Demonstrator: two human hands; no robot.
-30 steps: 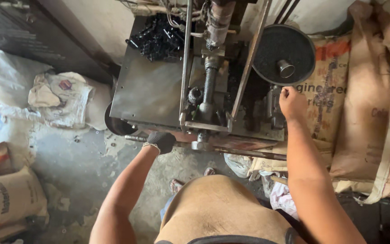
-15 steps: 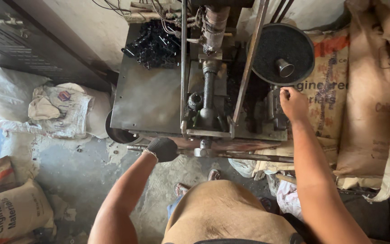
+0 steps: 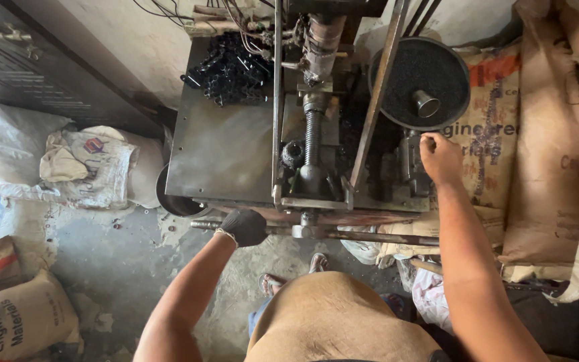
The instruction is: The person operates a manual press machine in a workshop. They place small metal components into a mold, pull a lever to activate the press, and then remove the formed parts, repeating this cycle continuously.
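I look down on a grimy metal press machine point(image 3: 222, 154) with a central threaded screw point(image 3: 312, 137). My left hand point(image 3: 244, 226), in a black glove, grips a horizontal steel bar point(image 3: 370, 237) that runs along the machine's front edge. My bare right hand point(image 3: 440, 157) rests on a metal part at the machine's right side, just below a round black flywheel point(image 3: 397, 80). A heap of small black parts point(image 3: 230, 70) lies on the machine's back left corner.
Brown sacks point(image 3: 564, 134) are stacked at the right. White bags point(image 3: 88, 167) and two printed sacks point(image 3: 15, 315) lie on the concrete floor at the left. A dark round bucket point(image 3: 172, 200) sits beside the machine. My sandalled feet point(image 3: 289, 275) show below.
The view has shifted slightly, so the machine sits lower in the picture. My left hand stays on the bar, a little lower; my right hand stays at the machine's right side.
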